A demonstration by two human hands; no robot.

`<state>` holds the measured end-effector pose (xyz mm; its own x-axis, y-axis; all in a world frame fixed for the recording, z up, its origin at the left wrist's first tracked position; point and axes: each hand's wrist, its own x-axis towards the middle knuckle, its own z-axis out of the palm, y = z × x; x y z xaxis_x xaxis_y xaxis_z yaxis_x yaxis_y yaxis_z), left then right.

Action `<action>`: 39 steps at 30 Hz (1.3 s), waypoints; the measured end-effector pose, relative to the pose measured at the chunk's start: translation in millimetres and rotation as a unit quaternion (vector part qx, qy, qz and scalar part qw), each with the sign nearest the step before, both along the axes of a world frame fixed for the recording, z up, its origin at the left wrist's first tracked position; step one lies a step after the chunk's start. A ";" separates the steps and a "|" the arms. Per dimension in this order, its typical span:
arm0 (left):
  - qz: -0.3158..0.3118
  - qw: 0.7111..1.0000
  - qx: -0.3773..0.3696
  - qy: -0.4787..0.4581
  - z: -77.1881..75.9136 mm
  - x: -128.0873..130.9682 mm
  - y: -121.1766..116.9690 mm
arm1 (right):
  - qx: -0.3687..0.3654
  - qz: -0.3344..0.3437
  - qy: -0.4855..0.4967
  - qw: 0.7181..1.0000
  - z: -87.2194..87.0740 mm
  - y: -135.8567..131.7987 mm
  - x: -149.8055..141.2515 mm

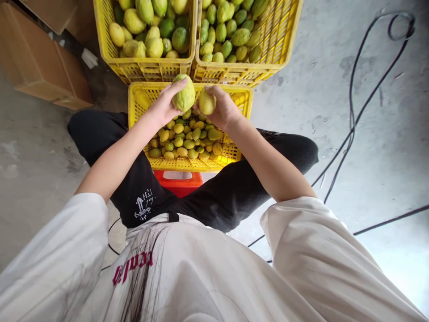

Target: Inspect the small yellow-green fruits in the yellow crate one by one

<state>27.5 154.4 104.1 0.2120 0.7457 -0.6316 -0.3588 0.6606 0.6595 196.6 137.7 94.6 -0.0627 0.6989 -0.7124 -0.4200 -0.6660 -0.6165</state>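
Note:
My left hand (165, 107) grips a large yellow-green lemon (184, 95), thumb lying across its top. Close beside it, my right hand (224, 107) is closed around a smaller, smoother yellow-green lemon (207, 103). A narrow gap parts the two fruits. Both are held above the far side of a yellow plastic crate (134, 103) between my knees. In that crate lies a heap of small lemons (182, 142), yellow and green mixed. Part of the heap is hidden behind my hands and forearms.
Two more yellow crates, a left one (147, 67) and a right one (241, 70), stand beyond, holding larger green and yellow lemons. A red plastic stool (181, 187) shows under me. Cardboard boxes (43, 58) are at left; a black cable (351, 112) loops over the floor at right.

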 end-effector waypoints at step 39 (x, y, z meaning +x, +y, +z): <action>-0.019 0.991 -0.124 0.040 -9.8 -0.1 -2.1 | 0.052 0.101 -0.012 0.993 -16.0 -8.4 0.7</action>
